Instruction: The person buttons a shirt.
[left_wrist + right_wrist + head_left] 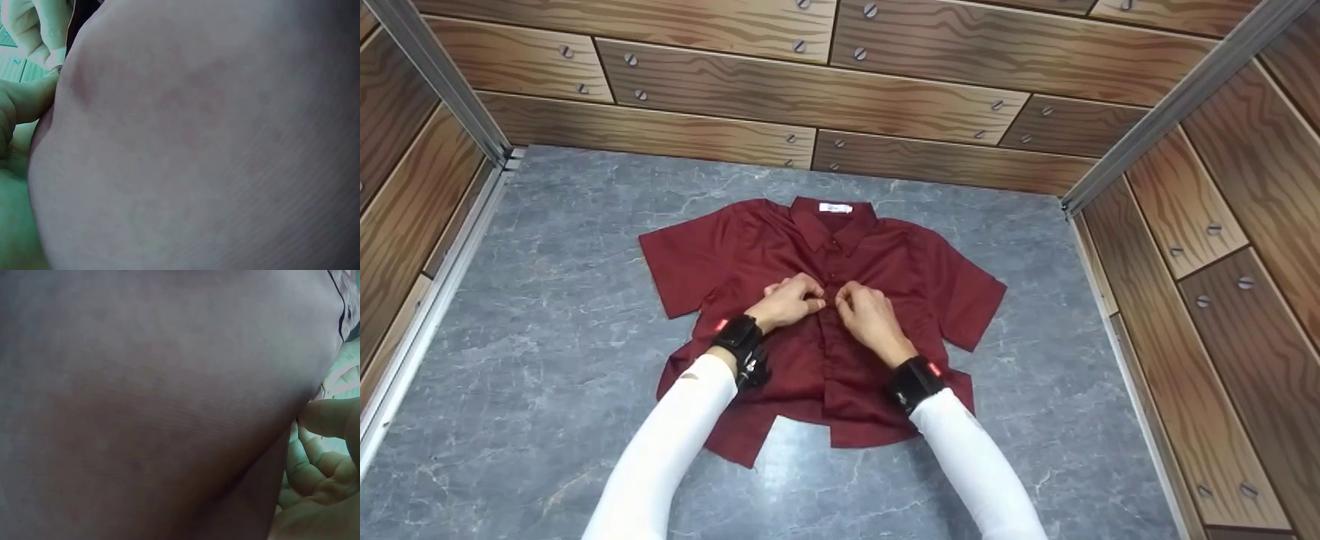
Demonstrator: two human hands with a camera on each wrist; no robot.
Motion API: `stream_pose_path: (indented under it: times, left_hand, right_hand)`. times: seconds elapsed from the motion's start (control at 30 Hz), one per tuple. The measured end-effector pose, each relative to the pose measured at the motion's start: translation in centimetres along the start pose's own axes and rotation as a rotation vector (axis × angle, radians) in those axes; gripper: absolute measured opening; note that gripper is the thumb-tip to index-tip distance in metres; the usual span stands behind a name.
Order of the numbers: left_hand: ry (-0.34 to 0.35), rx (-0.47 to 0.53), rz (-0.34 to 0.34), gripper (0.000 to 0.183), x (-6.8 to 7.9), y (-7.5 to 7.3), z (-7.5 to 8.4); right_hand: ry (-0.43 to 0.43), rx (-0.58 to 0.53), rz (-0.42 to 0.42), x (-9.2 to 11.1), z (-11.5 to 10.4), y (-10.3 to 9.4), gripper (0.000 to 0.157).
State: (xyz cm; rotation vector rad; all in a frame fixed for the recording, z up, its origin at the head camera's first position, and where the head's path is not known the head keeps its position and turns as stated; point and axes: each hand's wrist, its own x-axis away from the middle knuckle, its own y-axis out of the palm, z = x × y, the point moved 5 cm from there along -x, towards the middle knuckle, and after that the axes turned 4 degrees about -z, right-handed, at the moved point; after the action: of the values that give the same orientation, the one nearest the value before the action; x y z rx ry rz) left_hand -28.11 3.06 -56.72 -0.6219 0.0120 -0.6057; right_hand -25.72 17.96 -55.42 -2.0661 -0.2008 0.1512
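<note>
A dark red short-sleeved shirt (787,367) lies front up on the grey surface, its collar (810,225) at the far side. My left hand (789,301) and right hand (872,316) meet over the button placket (831,337) at mid-chest, each pinching cloth between thumb and fingertips. Raised shirt fabric (197,140) fills most of the left wrist view, with the fingers at its left edge. In the right wrist view, thumb and fingers grip the edge of the cloth (157,410). Whatever sits between the fingertips is hidden. Below the hands, the lower front edges spread apart.
Grey marble-patterned flooring (547,300) surrounds the shirt. A wood-patterned wall (720,82) rises behind it, with another at each side. Metal rails (1155,112) run along the corners. A white label (835,208) shows inside the collar.
</note>
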Motion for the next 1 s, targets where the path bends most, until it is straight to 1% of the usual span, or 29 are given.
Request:
stream_pose_path:
  times: [0.07, 0.17, 0.27, 0.33, 0.4, 0.53, 0.6, 0.67, 0.83, 0.93, 1.0]
  left_hand:
    - [0.014, -0.015, 0.001, 0.014, 0.0, 0.0, 0.1]
    - [0.013, -0.042, 0.001, 0.012, -0.1, 0.0, 0.1]
    - [-0.001, -0.044, 0.016, 0.023, -0.2, -0.1, 0.1]
    - [-0.024, -0.044, 0.037, 0.029, -0.2, -0.2, 0.1]
    - [-0.042, -0.046, 0.068, 0.033, -0.2, -0.3, 0.2]
    - [-0.084, -0.074, 0.122, 0.031, -0.3, -0.4, 0.2]
    - [-0.100, -0.080, 0.135, 0.031, -0.4, -0.4, 0.3]
    - [-0.117, -0.088, 0.142, 0.031, -0.4, -0.4, 0.3]
    - [-0.147, -0.135, 0.145, 0.034, -0.5, -0.3, 0.5]
    - [-0.166, -0.157, 0.153, 0.034, -0.5, -0.2, 0.8]
    - [-0.166, -0.177, 0.168, 0.029, -0.5, -0.1, 0.9]
  right_hand:
    - [0.001, 0.002, -0.003, 0.0, 0.0, 0.0, 0.006]
    - [0.007, 0.000, -0.001, 0.1, 0.3, 0.0, 0.006]
    - [0.014, -0.013, 0.004, 0.1, 0.5, -0.1, 0.005]
    - [0.007, -0.032, 0.007, 0.2, 0.6, -0.1, 0.004]
    - [-0.011, -0.050, 0.009, 0.3, 0.5, -0.2, 0.008]
    - [-0.063, -0.076, -0.001, 0.5, 0.0, -0.2, 0.014]
    - [-0.092, -0.060, -0.007, 0.5, -0.4, 0.0, 0.015]
    - [-0.118, -0.021, -0.008, 0.5, -0.7, 0.2, 0.015]
    - [-0.148, 0.097, 0.034, 0.6, -1.2, 0.6, 0.013]
    - [-0.150, 0.119, 0.048, 0.7, -1.3, 0.6, 0.012]
    - [-0.150, 0.111, 0.038, 0.8, -1.2, 0.7, 0.013]
